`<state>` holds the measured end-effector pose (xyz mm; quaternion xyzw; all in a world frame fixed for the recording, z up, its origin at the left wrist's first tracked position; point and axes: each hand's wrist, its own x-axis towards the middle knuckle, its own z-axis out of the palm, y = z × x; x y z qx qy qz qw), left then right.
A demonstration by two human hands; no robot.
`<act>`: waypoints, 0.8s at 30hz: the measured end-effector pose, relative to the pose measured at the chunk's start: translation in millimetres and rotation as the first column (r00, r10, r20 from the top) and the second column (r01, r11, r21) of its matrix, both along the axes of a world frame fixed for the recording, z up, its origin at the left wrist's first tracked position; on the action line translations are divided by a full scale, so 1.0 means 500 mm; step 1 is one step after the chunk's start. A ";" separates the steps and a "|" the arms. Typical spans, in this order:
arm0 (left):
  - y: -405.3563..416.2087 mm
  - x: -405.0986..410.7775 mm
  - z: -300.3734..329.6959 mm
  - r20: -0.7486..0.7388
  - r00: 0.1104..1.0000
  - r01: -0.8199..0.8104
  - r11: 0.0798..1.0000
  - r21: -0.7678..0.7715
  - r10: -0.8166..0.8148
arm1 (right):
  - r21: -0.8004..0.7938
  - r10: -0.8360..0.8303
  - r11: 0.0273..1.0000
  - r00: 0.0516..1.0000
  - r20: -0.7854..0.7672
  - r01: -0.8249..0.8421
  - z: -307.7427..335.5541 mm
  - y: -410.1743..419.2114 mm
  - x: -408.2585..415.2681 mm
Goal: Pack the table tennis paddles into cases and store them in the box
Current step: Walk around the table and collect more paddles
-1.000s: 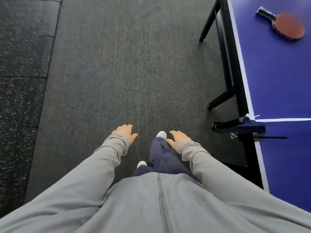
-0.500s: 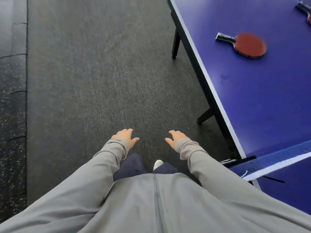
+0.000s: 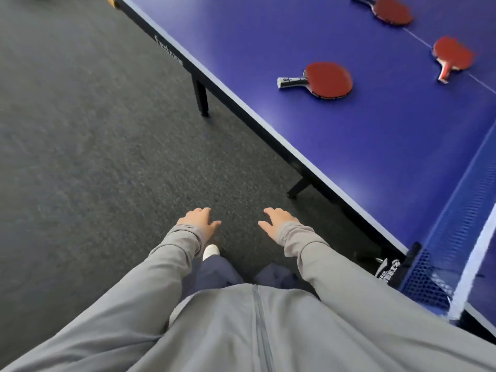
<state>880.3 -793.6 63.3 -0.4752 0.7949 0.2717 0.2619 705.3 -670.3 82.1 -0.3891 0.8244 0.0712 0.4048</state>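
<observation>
Three red table tennis paddles lie on the blue table at the upper right. The nearest paddle has its dark handle pointing left. A second paddle lies further right, handle toward me, and a third paddle sits at the top edge. My left hand and my right hand hang low over the carpet in front of my body, fingers apart, holding nothing. Both are well short of the table. No case or box is in view.
The table's white-edged side runs diagonally from top left to bottom right, with black legs under it. The net and its post are at the lower right. Dark grey carpet covers the floor to the left.
The view has swung right and toward the table, bringing two more paddles into sight. My hands stay empty in front of me while my feet step.
</observation>
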 end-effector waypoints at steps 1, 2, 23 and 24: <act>-0.030 -0.011 0.004 -0.007 0.999 0.033 0.999 -0.003 -0.033 | -0.021 -0.030 0.999 1.000 0.004 0.030 0.007 -0.018 0.003; -0.056 -0.024 0.008 -0.015 0.998 0.067 0.998 -0.006 -0.067 | -0.044 -0.061 0.997 0.998 0.010 0.062 0.013 -0.032 0.004; -0.138 -0.601 0.087 -0.227 0.761 0.582 0.794 -0.176 -0.608 | -0.299 -0.648 0.729 0.762 -0.013 0.615 0.061 0.002 -0.361; -0.135 -0.628 0.091 -0.235 0.749 0.589 0.785 -0.192 -0.620 | -0.301 -0.666 0.714 0.745 -0.016 0.632 0.062 0.010 -0.382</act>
